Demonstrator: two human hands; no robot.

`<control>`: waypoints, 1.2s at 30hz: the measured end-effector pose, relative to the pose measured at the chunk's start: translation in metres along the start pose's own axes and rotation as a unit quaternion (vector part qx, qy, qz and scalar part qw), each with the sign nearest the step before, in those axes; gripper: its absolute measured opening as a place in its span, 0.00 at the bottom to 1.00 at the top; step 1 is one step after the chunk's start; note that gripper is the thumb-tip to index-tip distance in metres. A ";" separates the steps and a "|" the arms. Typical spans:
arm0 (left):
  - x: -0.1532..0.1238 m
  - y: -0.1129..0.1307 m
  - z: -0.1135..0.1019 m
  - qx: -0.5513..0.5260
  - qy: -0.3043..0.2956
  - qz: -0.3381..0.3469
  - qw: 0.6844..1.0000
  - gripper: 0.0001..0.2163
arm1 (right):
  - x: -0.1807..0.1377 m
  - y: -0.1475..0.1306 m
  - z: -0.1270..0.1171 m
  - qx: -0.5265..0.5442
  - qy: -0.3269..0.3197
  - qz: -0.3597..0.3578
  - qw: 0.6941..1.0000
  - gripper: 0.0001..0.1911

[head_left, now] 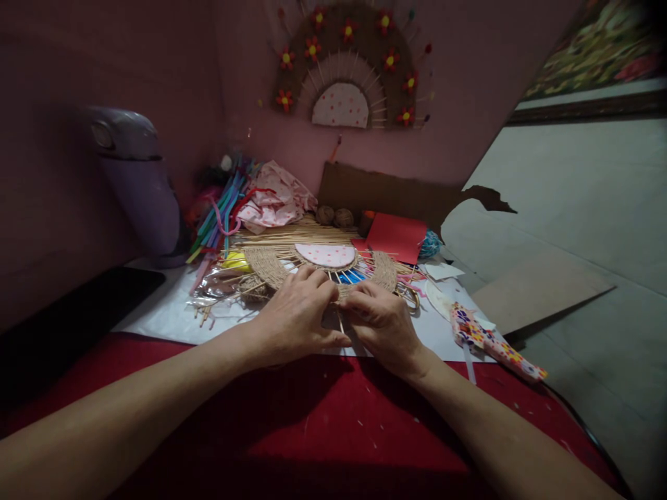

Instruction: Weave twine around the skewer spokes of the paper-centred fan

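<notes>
A half-round craft piece with a band of woven jute twine (263, 267) lies in front of me, its curved side toward me. At its centre is a white half-disc with pink dots (326, 255), and thin wooden sticks (335, 278) fan out from it. My left hand (297, 316) grips the near part of the band, fingers bent over it and thumb stretched to the right. Beside it my right hand (385, 323) is closed in a pinch at the band's near edge. The fingertips hide that stretch of twine and whatever strand is between them.
Behind lie a bundle of sticks (292, 232), twine balls (333, 216), red foam sheet (399, 236), dotted cloth (276, 198) and pipe cleaners (221, 215). A purple tumbler (140, 187) stands left. A flower-patterned glue gun (495, 344) lies right. A similar finished piece (347, 69) hangs above.
</notes>
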State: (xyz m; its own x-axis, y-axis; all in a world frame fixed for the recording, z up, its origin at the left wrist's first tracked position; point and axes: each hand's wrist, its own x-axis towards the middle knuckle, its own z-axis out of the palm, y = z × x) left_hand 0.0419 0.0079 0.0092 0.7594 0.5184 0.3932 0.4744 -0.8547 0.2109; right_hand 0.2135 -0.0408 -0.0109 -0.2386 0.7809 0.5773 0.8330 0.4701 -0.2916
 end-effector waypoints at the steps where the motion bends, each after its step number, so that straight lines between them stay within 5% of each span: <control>1: 0.001 -0.001 0.000 -0.004 0.001 0.006 1.000 0.20 | 0.000 0.000 0.000 0.002 0.002 -0.001 1.000 0.04; 8: 0.004 -0.006 -0.001 -0.047 0.058 -0.012 0.997 0.04 | -0.001 -0.001 0.001 0.016 0.006 0.008 1.000 0.05; 25: 0.007 0.010 0.005 0.143 0.042 -0.041 0.988 0.05 | 0.000 -0.004 0.003 0.023 0.016 0.010 1.000 0.07; 36: 0.008 0.009 0.009 0.159 0.060 -0.015 0.985 0.05 | 0.000 -0.005 0.004 0.026 0.017 0.019 0.999 0.07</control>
State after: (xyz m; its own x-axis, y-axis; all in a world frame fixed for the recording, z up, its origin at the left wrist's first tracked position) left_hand 0.0563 0.0047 0.0058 0.6934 0.5207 0.4981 0.6260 -0.7776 -0.0587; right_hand 0.2072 -0.0417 -0.0123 -0.1895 0.7846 0.5903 0.8144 0.4615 -0.3520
